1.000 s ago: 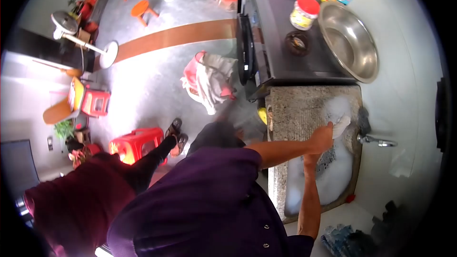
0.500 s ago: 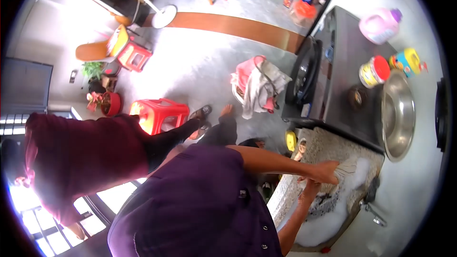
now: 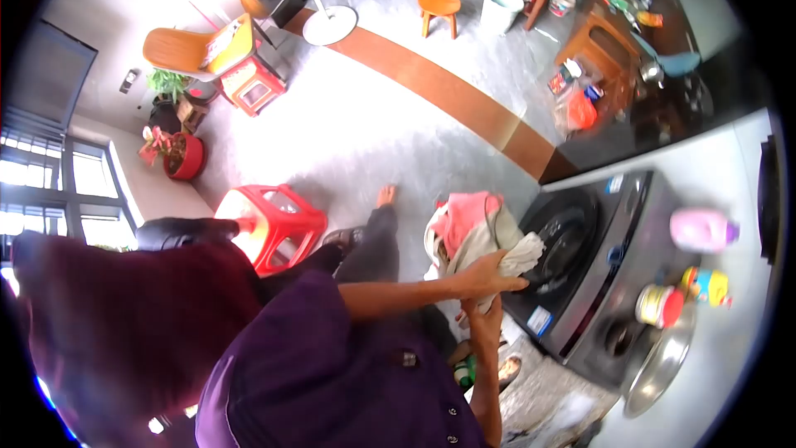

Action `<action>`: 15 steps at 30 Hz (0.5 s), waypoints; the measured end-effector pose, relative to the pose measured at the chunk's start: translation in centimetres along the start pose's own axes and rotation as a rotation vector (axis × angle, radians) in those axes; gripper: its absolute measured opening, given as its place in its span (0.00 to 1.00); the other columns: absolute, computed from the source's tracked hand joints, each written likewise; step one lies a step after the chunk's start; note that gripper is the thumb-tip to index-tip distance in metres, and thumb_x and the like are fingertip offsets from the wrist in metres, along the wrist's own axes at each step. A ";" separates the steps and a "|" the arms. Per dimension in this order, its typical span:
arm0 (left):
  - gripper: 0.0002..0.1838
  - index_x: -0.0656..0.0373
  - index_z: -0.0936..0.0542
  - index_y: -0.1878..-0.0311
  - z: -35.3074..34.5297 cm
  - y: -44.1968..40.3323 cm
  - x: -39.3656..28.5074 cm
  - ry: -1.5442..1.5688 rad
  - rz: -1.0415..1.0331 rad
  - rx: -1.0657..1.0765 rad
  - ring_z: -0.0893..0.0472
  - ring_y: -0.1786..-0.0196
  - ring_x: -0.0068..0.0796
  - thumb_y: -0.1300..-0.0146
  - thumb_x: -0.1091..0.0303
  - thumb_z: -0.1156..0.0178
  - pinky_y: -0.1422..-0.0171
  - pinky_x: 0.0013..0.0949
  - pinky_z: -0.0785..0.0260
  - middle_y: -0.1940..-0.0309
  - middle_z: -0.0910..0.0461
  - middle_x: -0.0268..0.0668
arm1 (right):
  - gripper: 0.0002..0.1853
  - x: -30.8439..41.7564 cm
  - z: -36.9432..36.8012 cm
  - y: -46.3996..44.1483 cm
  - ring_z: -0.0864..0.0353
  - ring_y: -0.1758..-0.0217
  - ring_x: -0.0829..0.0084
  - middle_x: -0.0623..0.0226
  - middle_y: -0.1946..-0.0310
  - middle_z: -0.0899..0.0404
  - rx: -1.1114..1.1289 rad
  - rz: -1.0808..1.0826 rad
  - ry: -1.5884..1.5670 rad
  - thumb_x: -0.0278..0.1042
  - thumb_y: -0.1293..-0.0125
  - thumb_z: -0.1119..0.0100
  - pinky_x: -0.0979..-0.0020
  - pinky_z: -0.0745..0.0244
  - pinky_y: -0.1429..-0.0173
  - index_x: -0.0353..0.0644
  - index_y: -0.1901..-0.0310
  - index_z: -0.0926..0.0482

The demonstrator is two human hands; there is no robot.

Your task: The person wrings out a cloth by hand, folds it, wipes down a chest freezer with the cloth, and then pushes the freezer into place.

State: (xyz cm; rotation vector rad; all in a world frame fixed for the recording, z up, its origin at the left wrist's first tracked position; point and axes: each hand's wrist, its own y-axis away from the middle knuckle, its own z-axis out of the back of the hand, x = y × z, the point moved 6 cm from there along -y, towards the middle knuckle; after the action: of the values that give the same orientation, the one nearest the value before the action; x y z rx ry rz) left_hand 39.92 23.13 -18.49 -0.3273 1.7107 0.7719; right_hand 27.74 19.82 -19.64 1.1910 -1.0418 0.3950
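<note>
A light grey-white cloth point(image 3: 524, 255) is bunched between my two hands. My left hand point(image 3: 487, 276) is closed around it, with part of the cloth sticking out past the fingers. Just below, my right hand point(image 3: 483, 321) grips the same cloth, its fingers partly hidden behind the left hand. Close beyond them stands a white tub or basket point(image 3: 429, 242), heaped with a pink cloth point(image 3: 466, 216) and a pale grey cloth; the hands are over its near side.
A dark front-loading washer point(image 3: 572, 257) stands at right, bearing a pink bottle point(image 3: 701, 230), a red-lidded jar point(image 3: 661, 305) and a metal basin point(image 3: 659, 373). The stone sink point(image 3: 539, 390) is at lower right. A red stool point(image 3: 278, 224) and another person in maroon point(image 3: 124, 323) are at left.
Both hands have moved with the cloth from the foamy sink to beside the laundry heap. The view has turned, so the washer now appears lower.
</note>
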 end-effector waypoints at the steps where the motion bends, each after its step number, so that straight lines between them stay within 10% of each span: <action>1: 0.41 0.70 0.27 0.36 2.5 -1.3 0.0 -0.017 0.045 0.005 0.20 0.42 0.40 0.45 0.48 0.26 0.36 0.39 0.30 0.46 0.18 0.53 | 0.22 1.2 -1.8 -1.8 0.19 0.73 0.75 0.65 0.67 0.20 0.007 -0.007 0.005 0.35 0.33 0.32 0.74 0.25 0.70 0.37 0.43 0.28; 15: 0.45 0.72 0.29 0.40 36.4 -11.1 1.5 -0.182 0.171 -0.413 0.16 0.50 0.52 0.47 0.43 0.26 0.45 0.44 0.24 0.54 0.18 0.60 | 0.21 12.3 -23.5 -23.2 0.20 0.64 0.75 0.65 0.64 0.19 0.340 0.076 0.426 0.36 0.35 0.33 0.70 0.25 0.60 0.34 0.46 0.26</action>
State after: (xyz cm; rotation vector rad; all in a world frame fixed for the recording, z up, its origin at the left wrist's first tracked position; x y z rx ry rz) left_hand 73.50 38.63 -27.45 -0.3818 1.4131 1.2473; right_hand 61.60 29.02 -22.68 1.2935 -0.6644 0.8715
